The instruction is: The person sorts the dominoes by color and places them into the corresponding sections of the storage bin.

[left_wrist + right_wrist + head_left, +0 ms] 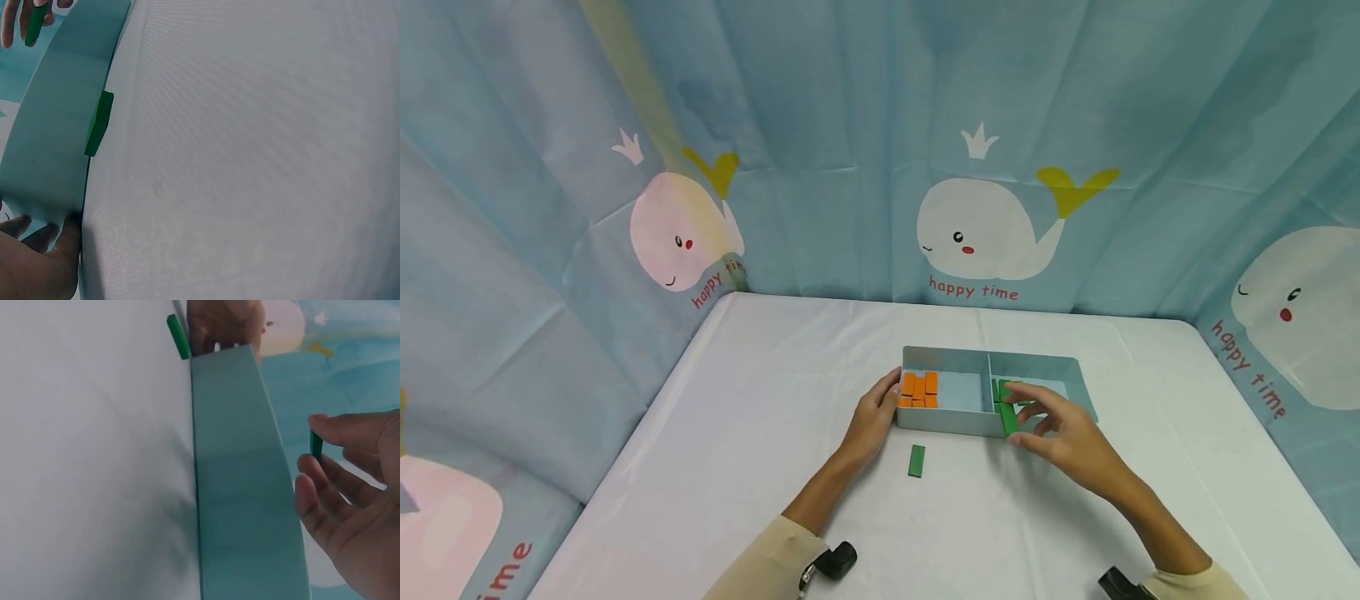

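A grey-blue box (pixel 955 422) with a divider stands on the white table. At its left end, my left hand (pixel 869 423) holds the end wall, fingers and thumb against it. My right hand (pixel 1071 435) pinches a green rectangular block (pixel 1008 420) between thumb and fingertips, over the front wall by the right compartment. That block (pixel 316 446) stands on end between the fingertips in the right wrist view. Several orange blocks (pixel 920 390) lie at the left of the left compartment. Green blocks (pixel 996 390) sit in the right compartment, partly hidden by my right hand.
One loose green block (pixel 917 461) lies on the white tablecloth (pixel 775 375) in front of the box, closer to my left hand. A blue curtain (pixel 835 225) printed with whales hangs behind and beside the table.
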`<state>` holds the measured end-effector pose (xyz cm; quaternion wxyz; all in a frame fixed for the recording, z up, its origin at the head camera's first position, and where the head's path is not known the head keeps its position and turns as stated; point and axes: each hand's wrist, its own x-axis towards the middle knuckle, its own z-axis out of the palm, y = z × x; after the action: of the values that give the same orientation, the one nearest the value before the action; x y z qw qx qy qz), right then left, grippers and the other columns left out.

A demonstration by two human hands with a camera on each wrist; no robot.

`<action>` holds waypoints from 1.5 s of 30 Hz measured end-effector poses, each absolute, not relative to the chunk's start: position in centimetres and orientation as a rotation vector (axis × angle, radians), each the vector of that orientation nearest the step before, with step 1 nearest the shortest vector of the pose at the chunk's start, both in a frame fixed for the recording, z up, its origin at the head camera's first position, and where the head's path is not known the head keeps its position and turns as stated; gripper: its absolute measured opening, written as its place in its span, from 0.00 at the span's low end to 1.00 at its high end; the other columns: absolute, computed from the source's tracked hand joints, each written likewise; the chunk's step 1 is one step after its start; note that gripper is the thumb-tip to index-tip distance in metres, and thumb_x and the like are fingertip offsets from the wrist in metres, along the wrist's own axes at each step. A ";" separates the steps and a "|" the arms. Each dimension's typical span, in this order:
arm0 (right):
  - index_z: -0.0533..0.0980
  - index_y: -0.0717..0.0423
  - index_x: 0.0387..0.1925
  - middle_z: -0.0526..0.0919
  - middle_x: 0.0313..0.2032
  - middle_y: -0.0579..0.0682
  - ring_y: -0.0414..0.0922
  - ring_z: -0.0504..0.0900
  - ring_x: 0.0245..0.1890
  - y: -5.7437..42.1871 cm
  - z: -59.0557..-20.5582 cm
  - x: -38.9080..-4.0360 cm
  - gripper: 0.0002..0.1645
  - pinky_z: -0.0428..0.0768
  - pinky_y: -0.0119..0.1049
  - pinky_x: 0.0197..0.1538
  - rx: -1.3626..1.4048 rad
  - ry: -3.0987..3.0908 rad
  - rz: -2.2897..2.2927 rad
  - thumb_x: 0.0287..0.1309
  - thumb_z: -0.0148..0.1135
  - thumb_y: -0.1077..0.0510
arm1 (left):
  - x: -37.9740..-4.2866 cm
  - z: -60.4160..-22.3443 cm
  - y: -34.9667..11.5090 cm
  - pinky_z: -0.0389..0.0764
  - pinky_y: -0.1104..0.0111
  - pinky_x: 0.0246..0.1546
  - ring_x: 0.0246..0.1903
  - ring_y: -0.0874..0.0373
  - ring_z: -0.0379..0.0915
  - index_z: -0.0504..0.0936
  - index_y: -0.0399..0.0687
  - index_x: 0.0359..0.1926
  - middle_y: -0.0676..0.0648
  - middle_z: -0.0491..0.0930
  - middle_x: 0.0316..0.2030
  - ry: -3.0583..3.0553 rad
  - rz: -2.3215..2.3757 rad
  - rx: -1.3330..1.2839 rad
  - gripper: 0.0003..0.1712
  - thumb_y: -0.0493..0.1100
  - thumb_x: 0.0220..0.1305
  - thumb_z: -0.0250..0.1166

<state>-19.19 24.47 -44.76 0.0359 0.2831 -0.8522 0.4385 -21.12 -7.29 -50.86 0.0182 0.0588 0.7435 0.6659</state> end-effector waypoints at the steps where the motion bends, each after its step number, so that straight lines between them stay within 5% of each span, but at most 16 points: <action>1: 0.73 0.54 0.73 0.84 0.58 0.49 0.40 0.85 0.48 24.5 -44.7 -19.3 0.41 0.85 0.31 0.46 0.861 -2.612 1.344 0.60 0.78 0.64 | -21.1 -50.9 -7.3 0.54 0.48 0.83 0.82 0.46 0.52 0.58 0.41 0.83 0.41 0.61 0.81 2.308 2.069 0.180 0.32 0.47 0.87 0.46; 14: 0.73 0.49 0.73 0.84 0.59 0.50 0.39 0.82 0.50 25.6 -44.4 -20.8 0.38 0.83 0.24 0.48 0.740 -2.621 1.323 0.64 0.75 0.64 | -21.2 -51.1 -7.3 0.54 0.48 0.83 0.82 0.46 0.53 0.59 0.43 0.83 0.42 0.62 0.81 2.318 2.063 0.163 0.31 0.48 0.87 0.47; 22: 0.73 0.55 0.73 0.84 0.58 0.52 0.39 0.82 0.49 26.0 -44.7 -21.6 0.37 0.82 0.24 0.47 0.719 -2.654 1.286 0.64 0.75 0.63 | -21.2 -51.2 -7.3 0.55 0.48 0.82 0.81 0.45 0.54 0.59 0.42 0.83 0.41 0.62 0.80 2.316 2.061 0.163 0.32 0.48 0.87 0.47; 45: 0.76 0.56 0.69 0.85 0.60 0.55 0.46 0.84 0.48 26.3 -44.5 -23.9 0.36 0.87 0.31 0.45 0.639 -2.795 1.400 0.61 0.78 0.60 | -21.2 -50.9 -7.3 0.53 0.49 0.83 0.82 0.46 0.52 0.58 0.44 0.83 0.42 0.61 0.81 2.305 2.054 0.153 0.32 0.50 0.87 0.47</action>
<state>-23.91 26.34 -44.45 -0.0247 0.2003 -0.8758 0.4385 -21.15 -7.32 -50.95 0.0255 0.0493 0.7454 0.6643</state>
